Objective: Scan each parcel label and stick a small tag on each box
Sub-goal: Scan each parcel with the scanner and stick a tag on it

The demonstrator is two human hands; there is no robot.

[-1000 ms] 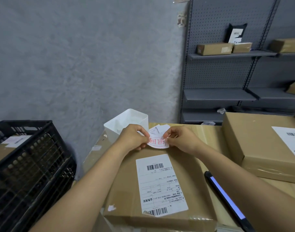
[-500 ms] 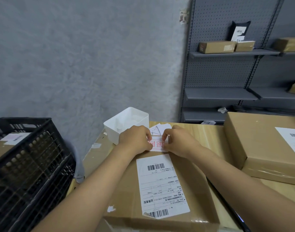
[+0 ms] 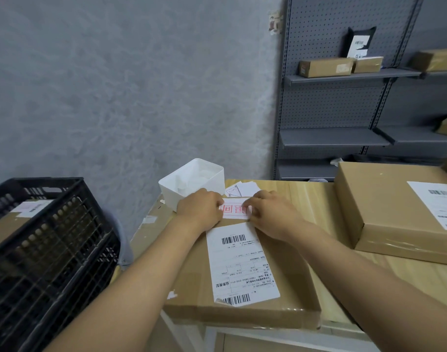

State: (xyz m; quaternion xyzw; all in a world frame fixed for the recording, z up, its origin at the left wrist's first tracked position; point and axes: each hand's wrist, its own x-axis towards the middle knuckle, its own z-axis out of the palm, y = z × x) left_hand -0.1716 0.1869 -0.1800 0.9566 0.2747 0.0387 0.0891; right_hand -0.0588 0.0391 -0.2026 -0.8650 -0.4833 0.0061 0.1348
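I saw my left hand (image 3: 201,212) and right hand (image 3: 270,214), fingers flat, pressing the small white red-printed tag (image 3: 234,211) onto the far end of the flat brown cardboard box (image 3: 192,280), beyond its white barcode shipping label (image 3: 240,262), on the wooden bench (image 3: 306,196).

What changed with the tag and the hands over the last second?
The tag, held up off the box by both hands, came down flat onto its top above the label. The left hand and right hand now press its ends. The box and label stayed put.
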